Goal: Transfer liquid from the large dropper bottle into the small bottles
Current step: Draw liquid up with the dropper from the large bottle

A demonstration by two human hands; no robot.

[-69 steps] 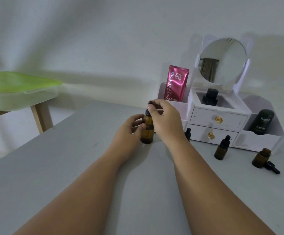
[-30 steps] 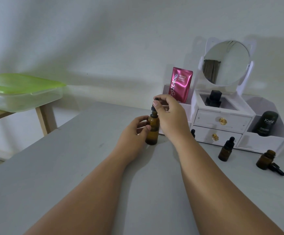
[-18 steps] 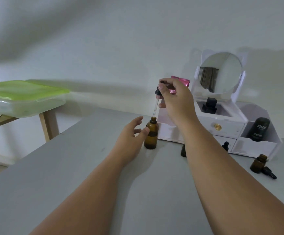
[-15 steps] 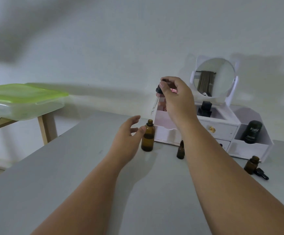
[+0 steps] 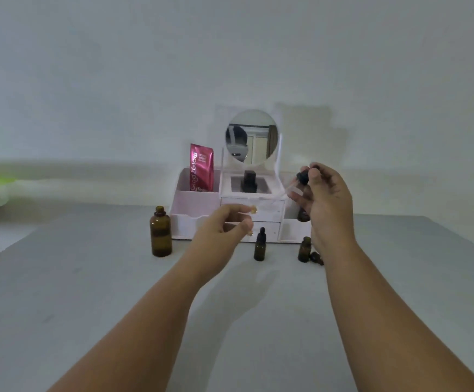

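Right hand (image 5: pixel 326 199) pinches the dropper (image 5: pixel 303 177) aloft; left hand (image 5: pixel 221 227) hovers loosely curled, holding nothing, near the capped small bottle (image 5: pixel 259 246); large bottle (image 5: pixel 161 233) stands uncapped on the worktop (image 5: pixel 89 292).

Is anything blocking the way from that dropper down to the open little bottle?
Nothing visible. The right hand holds the dropper in the air above the open small bottle; the left hand hovers off to the side.

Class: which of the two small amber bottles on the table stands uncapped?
The right-hand small bottle, its cap lying beside it; the other small bottle is capped.
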